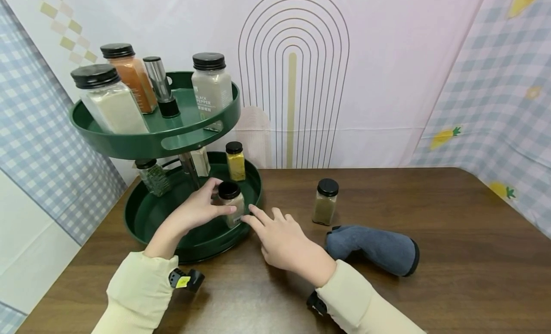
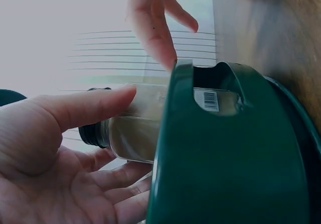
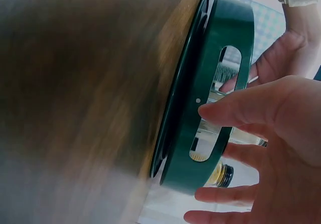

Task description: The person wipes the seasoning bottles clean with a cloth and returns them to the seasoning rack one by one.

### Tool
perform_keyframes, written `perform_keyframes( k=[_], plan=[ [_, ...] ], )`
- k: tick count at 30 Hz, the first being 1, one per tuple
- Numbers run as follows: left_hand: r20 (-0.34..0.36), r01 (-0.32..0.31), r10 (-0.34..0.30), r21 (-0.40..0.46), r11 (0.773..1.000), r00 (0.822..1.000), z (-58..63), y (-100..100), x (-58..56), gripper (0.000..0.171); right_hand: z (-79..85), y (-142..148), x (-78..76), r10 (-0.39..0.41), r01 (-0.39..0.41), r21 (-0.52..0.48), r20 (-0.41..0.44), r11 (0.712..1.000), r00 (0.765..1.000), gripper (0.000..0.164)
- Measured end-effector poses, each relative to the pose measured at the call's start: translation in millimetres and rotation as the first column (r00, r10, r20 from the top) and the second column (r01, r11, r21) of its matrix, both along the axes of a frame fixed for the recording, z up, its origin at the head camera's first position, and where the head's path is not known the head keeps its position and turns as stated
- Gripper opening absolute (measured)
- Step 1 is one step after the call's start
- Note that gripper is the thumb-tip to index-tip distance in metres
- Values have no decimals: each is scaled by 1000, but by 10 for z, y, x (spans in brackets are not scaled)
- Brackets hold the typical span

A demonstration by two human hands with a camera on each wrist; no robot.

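Observation:
My left hand (image 1: 195, 209) holds a square glass spice jar (image 1: 238, 203) with a black lid, thumb on one side and fingers on the other. That jar stands upright inside the lower tier (image 1: 206, 250) of a green two-tier round rack, near its right rim. In the left wrist view, the jar's barcode label (image 2: 210, 101) shows through the rim's handle slot. My right hand (image 1: 286, 240) has its fingers spread at the same rim. Its thumb (image 3: 220, 112) lies across the handle slot in the right wrist view, while the other fingers extend past the rim.
A yellow spice jar (image 1: 236, 164), a green herb jar (image 1: 154, 180) and a pale jar (image 1: 201, 162) share the lower tier. Larger jars, including black pepper (image 1: 211, 92), fill the upper tier (image 1: 129, 145). On the table are another spice jar (image 1: 325, 205) and a blue-grey fabric item (image 1: 374, 248).

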State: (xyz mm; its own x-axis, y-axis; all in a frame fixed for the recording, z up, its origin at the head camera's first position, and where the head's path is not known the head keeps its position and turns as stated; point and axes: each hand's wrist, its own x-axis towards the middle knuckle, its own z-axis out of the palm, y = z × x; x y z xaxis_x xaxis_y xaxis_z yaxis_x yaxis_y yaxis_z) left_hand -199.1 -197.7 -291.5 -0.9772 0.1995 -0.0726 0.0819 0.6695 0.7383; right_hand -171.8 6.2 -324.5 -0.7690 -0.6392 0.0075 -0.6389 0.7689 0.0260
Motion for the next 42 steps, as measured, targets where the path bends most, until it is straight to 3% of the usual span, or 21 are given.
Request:
perform_keyframes(
  k=[11,16,20,25,28,31,36,39,42],
  plan=[
    [-33,-12,11,-51,999,999,-10,38,-2,61,15,17,-6,-16,17,-18,57,1000,998,61],
    [9,15,-15,-58,998,1000,11,10,2,70,39,41,17,-11,10,6,69,1000,998,64],
    [24,33,-31,-94,995,999,79,25,38,79,90,82,49,-15,8,54,133,998,991,68],
    [-103,-1,-16,-160,987,995,183,117,150,84,293,190,121,-40,37,17,244,999,969,66],
    [-241,-51,7,-178,983,971,221,214,221,80,475,298,186,-56,65,-24,277,998,959,60],
    [-375,-70,3,-167,984,927,239,335,281,69,661,440,252,-58,82,-66,307,994,950,55],
    [-513,3,-67,-124,992,856,219,544,350,53,851,796,314,-51,102,-145,319,984,946,49],
    [-517,80,-118,-95,992,848,158,659,355,50,818,1083,309,-87,129,-125,299,984,950,49],
    [-458,157,-165,-56,986,874,66,774,295,49,692,1377,249,-142,178,-89,312,980,939,53]
  ],
)
